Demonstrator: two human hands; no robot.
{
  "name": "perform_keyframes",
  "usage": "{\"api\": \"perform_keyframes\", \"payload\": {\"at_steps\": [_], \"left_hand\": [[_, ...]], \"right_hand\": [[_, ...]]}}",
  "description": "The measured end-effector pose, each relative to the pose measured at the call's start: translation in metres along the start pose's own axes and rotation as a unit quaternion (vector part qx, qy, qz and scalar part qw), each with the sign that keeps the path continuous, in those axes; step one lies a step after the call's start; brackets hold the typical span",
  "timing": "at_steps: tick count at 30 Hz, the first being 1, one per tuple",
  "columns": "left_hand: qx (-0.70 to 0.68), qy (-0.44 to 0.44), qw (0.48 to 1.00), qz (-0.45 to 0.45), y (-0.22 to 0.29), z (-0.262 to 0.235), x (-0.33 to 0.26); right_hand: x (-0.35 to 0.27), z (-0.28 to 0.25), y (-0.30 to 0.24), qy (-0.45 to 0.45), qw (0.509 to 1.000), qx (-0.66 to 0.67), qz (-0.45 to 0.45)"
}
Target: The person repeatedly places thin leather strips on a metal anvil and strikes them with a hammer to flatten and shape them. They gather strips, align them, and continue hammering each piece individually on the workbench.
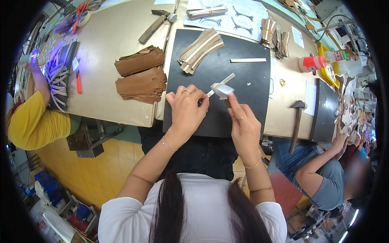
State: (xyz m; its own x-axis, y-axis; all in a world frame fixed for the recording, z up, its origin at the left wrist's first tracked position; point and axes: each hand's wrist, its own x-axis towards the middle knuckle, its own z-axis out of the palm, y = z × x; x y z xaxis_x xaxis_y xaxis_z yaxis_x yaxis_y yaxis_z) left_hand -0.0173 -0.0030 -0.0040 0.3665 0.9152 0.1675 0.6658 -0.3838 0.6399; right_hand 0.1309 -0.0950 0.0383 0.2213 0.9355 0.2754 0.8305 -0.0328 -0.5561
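Note:
On the black work mat (251,113), my left hand (187,106) is closed in a pinch on the near end of a narrow pale strip (227,79), which slants away to the upper right. My right hand (246,125) grips a hammer (222,90). Its shiny head, slightly blurred, is over the strip, hiding part of it, and most of the handle is behind my fingers. Farther up the mat lies a fanned stack of brown-and-cream strips (200,50). Another pale strip (248,60) rests alone to its right.
Two stacks of brown leather pieces (139,83) lie left of the mat. Hammers lie at the far left (156,26) and right (298,121). Bundled strips (268,32), a printed sheet (243,18) and a red bottle (310,64) stand farther off. People sit at both sides.

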Motion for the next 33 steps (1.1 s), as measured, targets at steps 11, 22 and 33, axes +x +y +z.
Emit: {"api": "perform_keyframes", "payload": {"at_steps": [11, 22, 33], "left_hand": [[0.008, 0.022, 1.000, 0.005, -0.005, -0.006, -0.010], [0.006, 0.029, 0.999, 0.014, -0.003, -0.003, -0.006], [0.012, 0.043, 0.998, 0.037, -0.009, -0.007, -0.015]], "right_hand": [[-0.003, 0.003, 0.001, -0.053, 0.997, -0.054, 0.001], [0.001, 0.000, -0.006, -0.099, 0.994, -0.053, 0.012], [-0.005, 0.006, -0.006, -0.087, 0.995, -0.057, -0.002]]}}
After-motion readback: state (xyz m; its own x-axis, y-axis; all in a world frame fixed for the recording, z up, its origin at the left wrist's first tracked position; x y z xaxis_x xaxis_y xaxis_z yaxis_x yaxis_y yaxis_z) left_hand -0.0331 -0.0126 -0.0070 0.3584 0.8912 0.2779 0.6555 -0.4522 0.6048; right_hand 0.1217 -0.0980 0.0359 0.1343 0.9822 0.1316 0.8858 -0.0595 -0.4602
